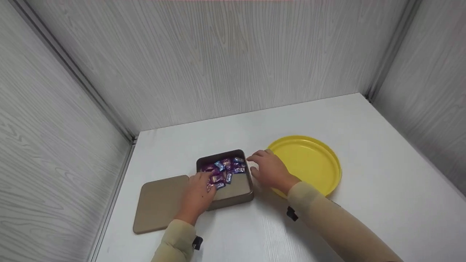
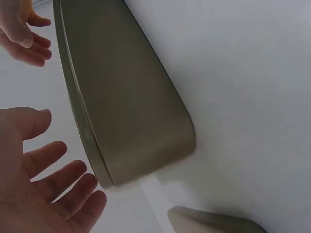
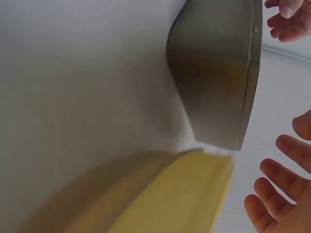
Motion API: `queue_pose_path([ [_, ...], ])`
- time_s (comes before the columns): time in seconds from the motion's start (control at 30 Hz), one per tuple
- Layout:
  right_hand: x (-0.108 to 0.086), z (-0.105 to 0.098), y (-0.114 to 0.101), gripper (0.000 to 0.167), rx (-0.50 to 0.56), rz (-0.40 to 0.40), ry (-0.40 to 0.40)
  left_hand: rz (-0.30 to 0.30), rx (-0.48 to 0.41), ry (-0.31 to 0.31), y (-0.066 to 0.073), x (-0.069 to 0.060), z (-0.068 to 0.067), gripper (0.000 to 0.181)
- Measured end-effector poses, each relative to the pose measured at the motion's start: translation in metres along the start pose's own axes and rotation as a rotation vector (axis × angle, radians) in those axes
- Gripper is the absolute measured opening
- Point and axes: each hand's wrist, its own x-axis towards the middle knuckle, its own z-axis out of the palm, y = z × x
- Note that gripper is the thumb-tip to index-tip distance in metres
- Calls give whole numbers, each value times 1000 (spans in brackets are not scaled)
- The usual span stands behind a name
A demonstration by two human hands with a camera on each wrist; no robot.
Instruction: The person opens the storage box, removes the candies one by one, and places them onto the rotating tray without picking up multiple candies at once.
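A square metal tin point(image 1: 233, 201) stands without its lid, and several wrapped candies point(image 1: 226, 163) in purple and blue lie inside, mostly toward its back and left. My left hand point(image 1: 198, 196) hovers over the tin's left side, fingers spread and slightly bent. In the left wrist view those fingers point(image 2: 62, 177) hold nothing beside the tin wall point(image 2: 126, 97). Just off the right rim is my right hand point(image 1: 271, 169), partly in front of a round yellow tray point(image 1: 309, 163). Its loosely bent fingers point(image 3: 283, 179) are apart and grip nothing in the right wrist view.
The tin's flat brown lid point(image 1: 160, 203) lies on the white table point(image 1: 240, 236) at the left, partly behind the left hand. Wood-grain panels point(image 1: 218, 62) rise at the back and both sides. The yellow tray is close to the tin's right side.
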Motion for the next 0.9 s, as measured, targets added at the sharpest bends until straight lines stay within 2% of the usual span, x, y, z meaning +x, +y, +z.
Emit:
queue_pose_path([
  [0.17, -14, -1, 11, 34, 41, 5, 40, -4, 81, -76, 1, 4, 0, 45],
  [0.4, -31, 0, 27, 35, 113, 86, 18, -43, 126, -171, 0, 16, 6, 43],
  [0.6, -33, 3, 33, 34, 164, 89, 39, -60, 168, -191, -2, 28, 13, 29],
  [0.8, -35, 8, 30, 33, 196, 89, 23, -82, 209, -182, -2, 30, 23, 14],
  [0.9, -36, 9, 30, 33, 203, 103, 23, -93, 221, -177, -1, 32, 27, 12],
])
